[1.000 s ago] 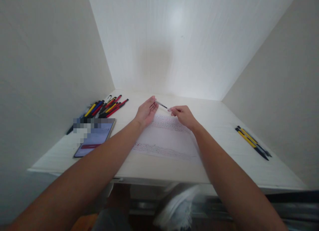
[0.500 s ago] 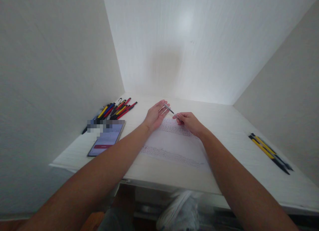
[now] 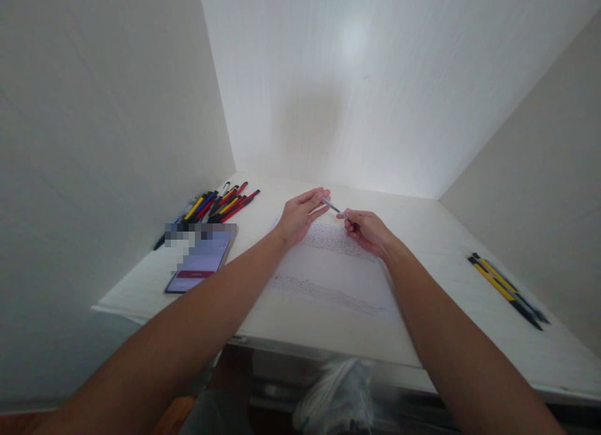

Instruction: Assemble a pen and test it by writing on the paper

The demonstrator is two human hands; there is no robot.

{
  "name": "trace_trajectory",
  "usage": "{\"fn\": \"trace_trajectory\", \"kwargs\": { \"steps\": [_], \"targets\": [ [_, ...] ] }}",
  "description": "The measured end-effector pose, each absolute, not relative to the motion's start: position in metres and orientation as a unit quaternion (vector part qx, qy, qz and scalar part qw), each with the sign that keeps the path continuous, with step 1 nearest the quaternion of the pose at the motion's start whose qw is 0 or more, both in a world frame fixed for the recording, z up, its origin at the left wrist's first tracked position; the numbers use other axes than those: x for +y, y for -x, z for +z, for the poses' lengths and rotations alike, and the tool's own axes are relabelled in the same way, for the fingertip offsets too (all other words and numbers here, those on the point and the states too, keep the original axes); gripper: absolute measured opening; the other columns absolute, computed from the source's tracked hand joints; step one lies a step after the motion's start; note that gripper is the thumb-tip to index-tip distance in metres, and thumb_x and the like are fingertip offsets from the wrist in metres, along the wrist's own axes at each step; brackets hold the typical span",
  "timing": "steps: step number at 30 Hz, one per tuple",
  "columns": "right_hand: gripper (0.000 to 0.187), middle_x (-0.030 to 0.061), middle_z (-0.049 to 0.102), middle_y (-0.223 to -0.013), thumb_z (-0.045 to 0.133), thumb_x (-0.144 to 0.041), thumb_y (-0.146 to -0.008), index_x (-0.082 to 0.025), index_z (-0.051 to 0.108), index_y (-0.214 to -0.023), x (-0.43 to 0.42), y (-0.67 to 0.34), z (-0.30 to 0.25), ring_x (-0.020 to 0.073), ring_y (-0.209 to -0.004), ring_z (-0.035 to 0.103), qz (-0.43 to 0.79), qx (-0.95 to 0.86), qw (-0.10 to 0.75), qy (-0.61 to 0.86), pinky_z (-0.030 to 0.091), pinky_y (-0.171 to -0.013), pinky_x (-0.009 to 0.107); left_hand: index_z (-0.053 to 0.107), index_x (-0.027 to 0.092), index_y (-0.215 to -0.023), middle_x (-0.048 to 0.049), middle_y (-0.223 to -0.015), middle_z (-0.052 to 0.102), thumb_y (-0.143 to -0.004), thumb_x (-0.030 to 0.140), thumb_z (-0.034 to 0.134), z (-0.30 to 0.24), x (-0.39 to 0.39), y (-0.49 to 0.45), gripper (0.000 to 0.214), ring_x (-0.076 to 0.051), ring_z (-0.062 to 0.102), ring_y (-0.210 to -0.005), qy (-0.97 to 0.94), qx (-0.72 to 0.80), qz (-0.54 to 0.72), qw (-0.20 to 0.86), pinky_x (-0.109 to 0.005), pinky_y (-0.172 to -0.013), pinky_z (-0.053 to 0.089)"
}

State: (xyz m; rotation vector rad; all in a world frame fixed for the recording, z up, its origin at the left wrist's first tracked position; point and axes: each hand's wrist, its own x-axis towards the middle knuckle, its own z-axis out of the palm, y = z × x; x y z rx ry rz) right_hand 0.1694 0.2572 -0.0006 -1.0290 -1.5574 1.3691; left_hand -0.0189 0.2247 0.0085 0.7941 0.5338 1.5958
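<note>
A slim grey pen (image 3: 332, 205) with a dark middle part is held slantwise between my two hands, above the far part of a written sheet of paper (image 3: 328, 269). My left hand (image 3: 301, 217) has its thumb and fingers closed on the upper left end of the pen. At the lower right end, my right hand (image 3: 369, 230) pinches the pen with its fingers curled. The fingers hide both ends of the pen. Handwriting covers the top and the lower part of the sheet, with a blank band between.
On the left of the white table (image 3: 432, 285) lies a pile of red, yellow, blue and black pens (image 3: 230, 204). A phone (image 3: 201, 260) with a lit screen lies nearer. Yellow-and-black pens (image 3: 507, 290) lie at the right. Walls enclose three sides; a plastic bag (image 3: 335, 397) is below the front edge.
Both hands and the pen have shifted slightly to the right. My left hand's fingers, spread before, have closed around the pen's end.
</note>
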Motion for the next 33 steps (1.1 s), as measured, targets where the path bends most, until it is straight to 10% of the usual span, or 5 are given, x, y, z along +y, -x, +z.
{"fn": "trace_trajectory", "kwargs": {
  "steps": [33],
  "targets": [
    [0.035, 0.0014, 0.055, -0.066, 0.068, -0.050, -0.082, -0.017, 0.064, -0.070, 0.268, -0.174, -0.014, 0.0111, -0.057, 0.042, 0.447, -0.631, 0.463, 0.432, 0.034, -0.054, 0.029, 0.071, 0.010, -0.085, -0.0098, -0.094, 0.071, -0.070, 0.014, 0.084, 0.007, 0.217, 0.008, 0.020, -0.018, 0.069, -0.093, -0.271, 0.282, 0.729, 0.561, -0.039, -0.098, 0.054]
  ]
}}
